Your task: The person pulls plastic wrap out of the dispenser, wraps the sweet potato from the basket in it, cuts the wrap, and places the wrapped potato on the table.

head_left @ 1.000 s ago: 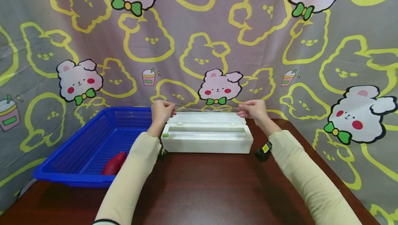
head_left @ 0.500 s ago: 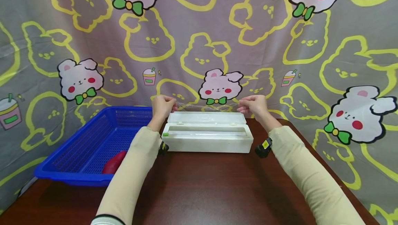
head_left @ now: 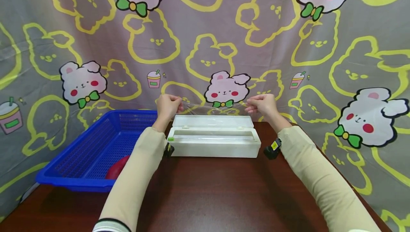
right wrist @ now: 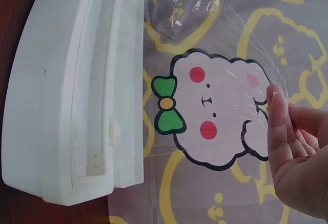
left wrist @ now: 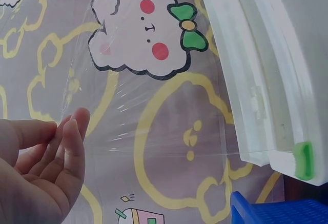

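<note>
Clear plastic wrap (head_left: 214, 108) stretches between my two hands, above and behind the raised lid of a long white wrap dispenser (head_left: 213, 149). My left hand (head_left: 168, 107) pinches one corner of the film between thumb and fingers, which the left wrist view shows as a creased sheet (left wrist: 123, 111). The opposite corner is pinched by my right hand (head_left: 263, 105). In the right wrist view the film (right wrist: 241, 65) fans out from those fingertips towards the dispenser (right wrist: 56, 90). A green slider (head_left: 171, 139) sits at the dispenser's left end.
A blue plastic basket (head_left: 77, 185) stands on the left of the dark wooden table (head_left: 211, 193). Inside it lies a red, rounded item (head_left: 117, 168), partly hidden by my left sleeve. A patterned curtain (head_left: 269, 57) hangs close behind the dispenser.
Both hands have risen slightly, drawing the film higher above the dispenser's lid. The dispenser and the basket have stayed in place.
</note>
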Action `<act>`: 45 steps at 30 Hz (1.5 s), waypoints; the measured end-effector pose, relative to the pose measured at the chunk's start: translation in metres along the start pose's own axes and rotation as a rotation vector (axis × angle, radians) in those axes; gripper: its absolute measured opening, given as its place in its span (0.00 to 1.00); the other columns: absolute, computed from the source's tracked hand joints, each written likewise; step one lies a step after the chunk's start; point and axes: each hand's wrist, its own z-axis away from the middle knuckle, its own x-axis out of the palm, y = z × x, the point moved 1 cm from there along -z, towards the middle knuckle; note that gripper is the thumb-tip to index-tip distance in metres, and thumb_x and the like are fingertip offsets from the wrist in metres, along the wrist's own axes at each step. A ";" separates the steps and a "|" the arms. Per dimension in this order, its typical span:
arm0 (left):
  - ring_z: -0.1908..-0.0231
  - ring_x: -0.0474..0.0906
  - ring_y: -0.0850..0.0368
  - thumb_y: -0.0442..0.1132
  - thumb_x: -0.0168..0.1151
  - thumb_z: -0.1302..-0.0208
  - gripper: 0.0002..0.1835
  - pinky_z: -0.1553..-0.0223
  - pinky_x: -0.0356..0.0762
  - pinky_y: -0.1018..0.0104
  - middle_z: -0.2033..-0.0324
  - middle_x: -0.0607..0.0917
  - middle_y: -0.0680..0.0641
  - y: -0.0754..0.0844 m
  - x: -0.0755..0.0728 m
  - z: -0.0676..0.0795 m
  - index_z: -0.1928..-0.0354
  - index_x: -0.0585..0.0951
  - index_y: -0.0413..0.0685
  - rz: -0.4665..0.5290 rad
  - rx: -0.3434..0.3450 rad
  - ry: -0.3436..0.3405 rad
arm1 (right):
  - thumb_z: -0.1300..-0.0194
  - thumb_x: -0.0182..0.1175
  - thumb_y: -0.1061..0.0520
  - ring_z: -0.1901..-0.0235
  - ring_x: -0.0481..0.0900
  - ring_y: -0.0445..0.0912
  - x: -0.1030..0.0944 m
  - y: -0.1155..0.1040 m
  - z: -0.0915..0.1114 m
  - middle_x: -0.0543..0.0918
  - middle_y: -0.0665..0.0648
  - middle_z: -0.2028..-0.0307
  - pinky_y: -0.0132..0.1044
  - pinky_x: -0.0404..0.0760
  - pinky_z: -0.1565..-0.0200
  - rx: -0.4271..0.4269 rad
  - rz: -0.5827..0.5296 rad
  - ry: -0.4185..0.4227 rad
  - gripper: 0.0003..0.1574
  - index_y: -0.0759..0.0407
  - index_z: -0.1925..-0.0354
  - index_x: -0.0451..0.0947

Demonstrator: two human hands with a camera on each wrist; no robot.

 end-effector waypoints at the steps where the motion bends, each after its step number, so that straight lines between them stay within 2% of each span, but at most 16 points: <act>1: 0.75 0.81 0.46 0.32 0.54 0.41 0.11 0.83 0.73 0.75 0.76 0.83 0.38 0.000 0.000 0.000 0.65 0.82 0.31 -0.001 -0.001 0.002 | 0.42 0.58 0.66 0.83 0.80 0.45 0.000 0.000 0.000 0.82 0.62 0.75 0.38 0.79 0.74 0.001 -0.005 0.001 0.20 0.81 0.54 0.71; 5: 0.76 0.81 0.47 0.32 0.54 0.41 0.10 0.82 0.74 0.73 0.76 0.83 0.38 0.002 0.002 -0.001 0.65 0.82 0.31 0.012 -0.007 0.005 | 0.43 0.58 0.66 0.84 0.80 0.45 0.001 -0.002 -0.001 0.82 0.67 0.71 0.40 0.79 0.73 -0.005 -0.017 0.008 0.20 0.81 0.54 0.70; 9: 0.85 0.77 0.57 0.32 0.55 0.41 0.10 0.80 0.76 0.70 0.75 0.83 0.38 0.004 0.002 -0.002 0.64 0.82 0.32 0.018 -0.016 0.007 | 0.43 0.58 0.67 0.84 0.80 0.44 0.001 -0.005 -0.001 0.82 0.60 0.77 0.43 0.78 0.70 -0.015 -0.017 0.018 0.19 0.81 0.55 0.71; 13: 0.87 0.74 0.64 0.32 0.55 0.41 0.10 0.78 0.77 0.67 0.75 0.83 0.38 0.007 0.001 -0.004 0.64 0.81 0.31 0.016 -0.008 0.007 | 0.42 0.57 0.66 0.84 0.80 0.43 -0.001 -0.008 0.000 0.81 0.55 0.80 0.39 0.79 0.73 -0.028 -0.005 0.023 0.18 0.80 0.55 0.71; 16: 0.87 0.75 0.63 0.32 0.55 0.41 0.10 0.80 0.76 0.70 0.75 0.83 0.38 0.008 0.001 -0.006 0.64 0.82 0.31 0.012 0.004 0.011 | 0.42 0.57 0.67 0.85 0.79 0.43 -0.001 -0.012 0.001 0.81 0.55 0.81 0.35 0.78 0.77 -0.040 -0.021 0.017 0.19 0.81 0.56 0.70; 20: 0.87 0.74 0.64 0.33 0.56 0.41 0.10 0.83 0.73 0.75 0.74 0.83 0.37 0.010 -0.001 -0.007 0.64 0.81 0.31 0.006 0.013 0.012 | 0.43 0.57 0.68 0.85 0.79 0.44 -0.001 -0.016 0.001 0.80 0.53 0.84 0.36 0.78 0.79 -0.055 -0.068 0.004 0.19 0.83 0.56 0.69; 30: 0.82 0.79 0.56 0.33 0.56 0.42 0.10 0.80 0.76 0.71 0.76 0.83 0.39 0.017 -0.004 -0.008 0.67 0.83 0.33 -0.020 0.038 0.045 | 0.43 0.56 0.70 0.85 0.79 0.46 -0.009 -0.022 0.002 0.80 0.58 0.81 0.38 0.78 0.78 -0.072 -0.092 0.007 0.11 0.80 0.62 0.73; 34: 0.82 0.79 0.57 0.33 0.56 0.43 0.09 0.78 0.77 0.69 0.76 0.83 0.38 0.020 -0.005 -0.009 0.67 0.82 0.32 0.013 0.044 0.045 | 0.43 0.57 0.69 0.85 0.80 0.46 -0.010 -0.026 0.002 0.81 0.59 0.81 0.39 0.78 0.78 -0.087 -0.077 0.020 0.14 0.82 0.60 0.72; 42: 0.85 0.78 0.60 0.32 0.56 0.42 0.10 0.74 0.78 0.64 0.72 0.82 0.35 0.022 -0.007 -0.012 0.62 0.81 0.30 0.100 0.039 0.017 | 0.43 0.57 0.69 0.85 0.80 0.47 -0.011 -0.032 0.004 0.80 0.55 0.83 0.37 0.78 0.79 -0.077 -0.100 0.008 0.14 0.81 0.61 0.73; 45: 0.86 0.77 0.63 0.31 0.56 0.42 0.11 0.76 0.77 0.67 0.72 0.82 0.35 0.024 -0.008 -0.013 0.61 0.80 0.29 0.113 0.041 0.015 | 0.43 0.56 0.70 0.86 0.79 0.45 -0.012 -0.036 0.005 0.80 0.55 0.84 0.37 0.78 0.79 -0.091 -0.112 -0.005 0.08 0.77 0.65 0.74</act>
